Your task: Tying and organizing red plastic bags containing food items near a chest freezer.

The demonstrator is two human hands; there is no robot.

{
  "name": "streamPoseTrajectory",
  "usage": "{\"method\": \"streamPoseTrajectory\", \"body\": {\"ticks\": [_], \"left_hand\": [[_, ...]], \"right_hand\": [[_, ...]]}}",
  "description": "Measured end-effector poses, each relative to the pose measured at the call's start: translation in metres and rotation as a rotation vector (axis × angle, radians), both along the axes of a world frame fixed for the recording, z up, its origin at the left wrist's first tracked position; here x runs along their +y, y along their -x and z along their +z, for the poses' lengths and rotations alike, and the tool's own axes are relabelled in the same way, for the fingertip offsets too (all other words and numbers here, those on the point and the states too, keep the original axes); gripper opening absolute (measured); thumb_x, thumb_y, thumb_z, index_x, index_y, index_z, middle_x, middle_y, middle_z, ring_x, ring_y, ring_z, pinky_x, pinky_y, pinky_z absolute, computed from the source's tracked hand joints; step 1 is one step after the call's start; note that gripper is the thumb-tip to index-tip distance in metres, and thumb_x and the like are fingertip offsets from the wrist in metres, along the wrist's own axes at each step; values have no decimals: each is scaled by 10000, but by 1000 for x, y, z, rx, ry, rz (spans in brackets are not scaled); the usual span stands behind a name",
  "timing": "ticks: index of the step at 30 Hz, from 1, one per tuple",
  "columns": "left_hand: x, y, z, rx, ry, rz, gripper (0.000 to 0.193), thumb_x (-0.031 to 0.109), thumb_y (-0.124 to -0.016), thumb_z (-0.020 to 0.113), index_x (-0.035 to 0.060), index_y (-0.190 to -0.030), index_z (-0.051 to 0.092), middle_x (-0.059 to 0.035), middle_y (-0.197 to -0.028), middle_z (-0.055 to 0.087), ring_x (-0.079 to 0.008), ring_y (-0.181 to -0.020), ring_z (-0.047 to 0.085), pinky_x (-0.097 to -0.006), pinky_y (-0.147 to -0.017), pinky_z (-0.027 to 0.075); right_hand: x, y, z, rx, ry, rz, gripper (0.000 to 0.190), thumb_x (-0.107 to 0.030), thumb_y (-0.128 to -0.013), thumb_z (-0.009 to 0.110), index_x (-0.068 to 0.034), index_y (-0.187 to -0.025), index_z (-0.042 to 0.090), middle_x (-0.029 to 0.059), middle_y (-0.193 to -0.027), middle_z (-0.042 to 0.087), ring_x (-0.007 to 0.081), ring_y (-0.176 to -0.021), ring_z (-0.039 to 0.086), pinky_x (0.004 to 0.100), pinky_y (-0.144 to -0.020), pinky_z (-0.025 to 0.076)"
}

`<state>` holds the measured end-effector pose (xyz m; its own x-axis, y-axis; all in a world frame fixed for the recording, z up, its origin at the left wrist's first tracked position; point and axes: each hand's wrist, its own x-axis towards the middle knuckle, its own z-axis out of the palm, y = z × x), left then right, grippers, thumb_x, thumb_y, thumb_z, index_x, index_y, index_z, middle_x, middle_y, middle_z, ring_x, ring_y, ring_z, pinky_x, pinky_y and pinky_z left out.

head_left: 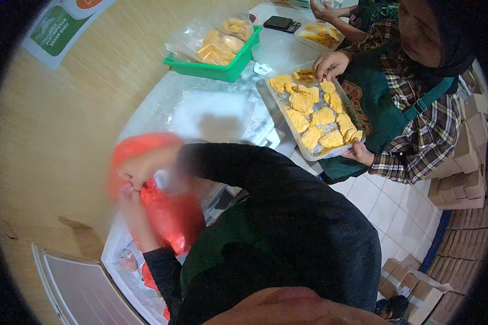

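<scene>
A red plastic bag (171,215) hangs over the edge of an open chest, with more of its red film looped behind my hands. My right hand (140,166) comes from above, fingers closed on the bag's gathered top. Touching it from below, my left hand (132,203) pinches the same part of the bag; its fingertips are blurred. Inside the chest (112,243), below my left forearm, lie a clear bag with pinkish contents (128,260) and more red plastic (148,276).
A green tray (211,73) holds clear bags of yellowish pieces on the worktop (146,109). At right, a co-worker (410,101) holds a plastic container (309,156) of coated yellow pieces. Beyond are a black scale (282,24) and another person's hands. Cardboard boxes (457,183) stand at far right.
</scene>
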<state>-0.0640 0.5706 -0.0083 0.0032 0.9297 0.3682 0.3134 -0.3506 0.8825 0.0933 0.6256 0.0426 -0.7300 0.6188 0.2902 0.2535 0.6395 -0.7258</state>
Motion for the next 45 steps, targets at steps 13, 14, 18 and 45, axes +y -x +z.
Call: {"method": "streamPoseTrajectory", "body": {"ticks": [13,14,18,45], "left_hand": [[11,11,-1,-49,12,-87,97,35,-847,462,11,-938,484,-52,-913,527,-114,-865,507,-239,-798,395],[11,10,-1,-62,9,-108,93,37,-855,448,11,-938,484,-53,-923,530,-114,-872,507,-243,-805,393],[5,11,3,-86,69,-62,86,35,-860,441,14,-929,488,-50,-931,536,-111,-861,503,-241,-802,388],[25,21,-34,162,-159,-53,80,-12,-813,456,28,-867,499,-15,-855,494,-86,-787,463,-206,-744,377]], "right_hand": [[-13,6,-15,224,-111,-31,253,-117,-580,651,-28,-740,476,139,-676,558,286,-649,559,382,-537,414],[-15,5,-15,225,-109,-29,253,-117,-580,651,-28,-740,476,139,-676,558,286,-649,559,382,-537,414],[-20,8,-15,258,-133,-62,228,-104,-595,636,-29,-742,478,145,-707,546,308,-678,551,392,-554,413],[-22,11,-53,519,143,-470,232,-63,-568,647,-46,-693,452,83,-630,516,170,-580,507,323,-479,395]]}}
